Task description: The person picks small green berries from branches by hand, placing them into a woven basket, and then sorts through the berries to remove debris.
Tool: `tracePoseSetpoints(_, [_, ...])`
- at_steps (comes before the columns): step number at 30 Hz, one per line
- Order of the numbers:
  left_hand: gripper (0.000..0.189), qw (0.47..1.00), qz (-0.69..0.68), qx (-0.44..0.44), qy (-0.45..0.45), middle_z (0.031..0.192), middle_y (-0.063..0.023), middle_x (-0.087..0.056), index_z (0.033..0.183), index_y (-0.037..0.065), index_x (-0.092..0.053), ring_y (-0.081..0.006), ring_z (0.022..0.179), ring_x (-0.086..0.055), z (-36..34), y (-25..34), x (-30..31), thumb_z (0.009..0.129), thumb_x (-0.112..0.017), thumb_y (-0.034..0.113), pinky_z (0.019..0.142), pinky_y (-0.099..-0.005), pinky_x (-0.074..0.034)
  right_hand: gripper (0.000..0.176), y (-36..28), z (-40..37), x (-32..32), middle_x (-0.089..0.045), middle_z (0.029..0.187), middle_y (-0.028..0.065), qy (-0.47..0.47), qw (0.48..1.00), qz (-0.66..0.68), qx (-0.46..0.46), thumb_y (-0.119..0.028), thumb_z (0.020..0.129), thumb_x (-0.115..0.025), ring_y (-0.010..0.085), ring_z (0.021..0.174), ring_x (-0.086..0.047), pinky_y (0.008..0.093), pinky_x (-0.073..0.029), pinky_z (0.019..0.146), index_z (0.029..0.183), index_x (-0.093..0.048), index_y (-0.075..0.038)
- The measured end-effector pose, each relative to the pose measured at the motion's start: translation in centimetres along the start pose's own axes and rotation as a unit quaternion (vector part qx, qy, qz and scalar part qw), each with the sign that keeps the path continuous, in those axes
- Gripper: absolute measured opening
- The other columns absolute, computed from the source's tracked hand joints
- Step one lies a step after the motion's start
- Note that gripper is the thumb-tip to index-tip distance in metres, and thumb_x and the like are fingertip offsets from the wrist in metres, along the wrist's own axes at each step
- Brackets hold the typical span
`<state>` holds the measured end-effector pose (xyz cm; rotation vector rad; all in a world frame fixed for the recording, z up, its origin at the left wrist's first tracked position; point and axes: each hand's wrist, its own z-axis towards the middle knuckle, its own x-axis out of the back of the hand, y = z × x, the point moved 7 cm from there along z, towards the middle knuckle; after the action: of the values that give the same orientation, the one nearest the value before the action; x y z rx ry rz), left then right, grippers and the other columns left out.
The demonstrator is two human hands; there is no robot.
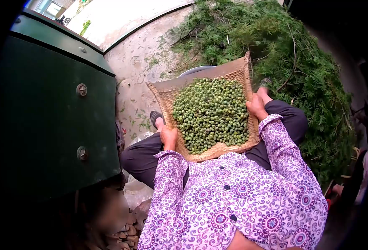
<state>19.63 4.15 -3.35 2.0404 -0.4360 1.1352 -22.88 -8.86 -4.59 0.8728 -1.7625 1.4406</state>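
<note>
Both hands grip the woven winnowing tray (234,71) (full of green seed pods (211,114)): left hand (168,137) and right hand (256,106) closed on opposite edges.

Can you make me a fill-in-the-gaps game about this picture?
The small round fruits heaped on the flat woven straw tray are coloured ____.
The number of hands holding the tray is ____: the left hand and the right hand.
The flowery long-sleeved shirt is mostly ____.
The big dark green metal box stands on the person's ____ side.
Missing words: green; two; purple; left.
</note>
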Motion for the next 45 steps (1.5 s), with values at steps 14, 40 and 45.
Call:
tracePoseSetpoints(14, [0.05, 0.928, -0.003, -0.325, 0.182, 0.106, -0.0177, -0.056, 0.112, 0.002, -0.052, -0.0351, 0.099, -0.051, -2.9, 12.2, 16.2, 0.071, -0.068, 0.025, 0.087, -0.0415, -0.04, 0.045, -12.9, -2.9, 3.1, -0.056, 0.095, 0.0164, 0.096, 0.954, 0.008, 0.283, -0.015, 0.063, -0.072, 0.0323, 0.093, -0.053, 0.0411, -0.043, 0.08, 0.103, -0.053, -0.004])
tracePoseSetpoints(40, [0.026, 0.817, -0.242, -0.394, -0.345, 0.085, -0.0044, -0.062, 0.1, -0.001, -0.058, -0.0099, 0.077, -0.056, -5.3, 19.9, 2.2, 0.078, -0.064, 0.011, 0.066, -0.0256, -0.048, 0.01, -20.4, -6.4, 2.0, -0.06, 0.071, 0.0012, -0.29, 0.846, 0.436, 0.102, -0.012, 0.081, -0.058, 0.0063, 0.064, -0.055, 0.0204, -0.045, 0.058, 0.083, -0.059, -0.003])
tracePoseSetpoints(45, [0.011, 0.803, -0.289, -0.343, -0.392, 0.07, -0.0016, -0.061, 0.086, 0.0, -0.063, -0.0073, 0.062, -0.055, -6.2, 21.3, 2.0, 0.078, -0.061, 0.006, 0.056, -0.0227, -0.047, 0.009, -18.9, -6.8, 4.6, -0.061, 0.071, 0.0016, -0.25, 0.863, 0.43, 0.09, -0.012, 0.083, -0.056, 0.0068, 0.063, -0.056, 0.0199, -0.045, 0.057, 0.084, -0.058, -0.003])
